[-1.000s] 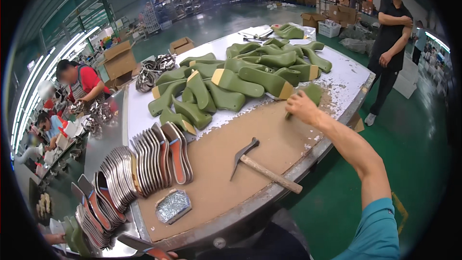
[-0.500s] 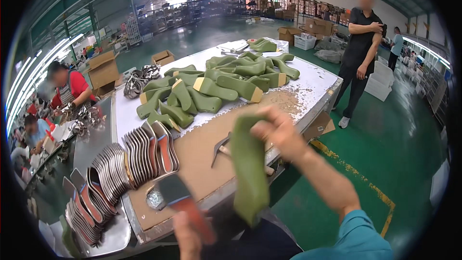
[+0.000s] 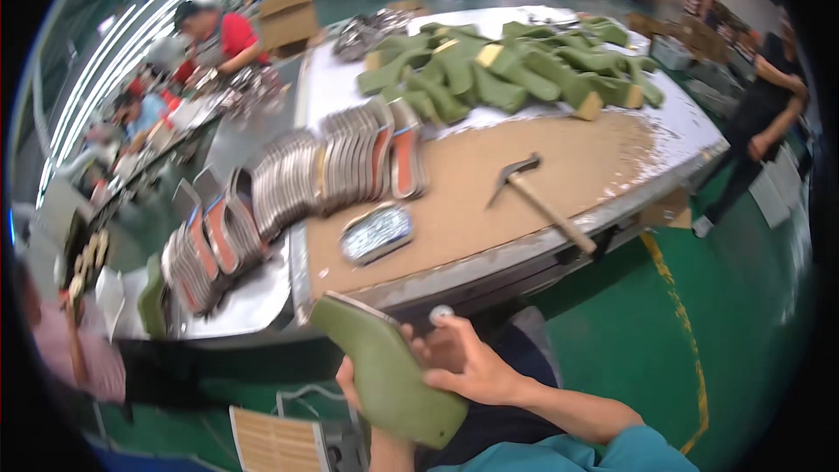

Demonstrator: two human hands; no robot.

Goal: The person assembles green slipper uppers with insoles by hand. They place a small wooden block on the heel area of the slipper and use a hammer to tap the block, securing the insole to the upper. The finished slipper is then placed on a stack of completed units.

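Note:
My left hand (image 3: 347, 381) grips a green shoe last (image 3: 384, 371) from underneath, over the floor in front of the table. A thin greyish edge of an insole (image 3: 365, 304) shows along the far side of the last. My right hand (image 3: 476, 365) is at the right side of the last, thumb against it and fingers curled toward its far side. By the right fingertips is a small round white thing (image 3: 441, 315), too blurred to name. Beyond them, a tin of small metal pieces (image 3: 377, 234) and a hammer (image 3: 535, 197) lie on the brown tabletop.
Rows of curved insoles (image 3: 293, 177) stand at the table's left. A heap of green lasts (image 3: 507, 70) covers the far part, near shiny metal pieces (image 3: 371, 33). Co-workers sit at the left, one in red (image 3: 236, 39); a person in black (image 3: 769, 96) stands at the right.
The last has come from the right down in front of me and now lies in my left hand. The insole has gone against it, mostly hidden. My view has turned left and down.

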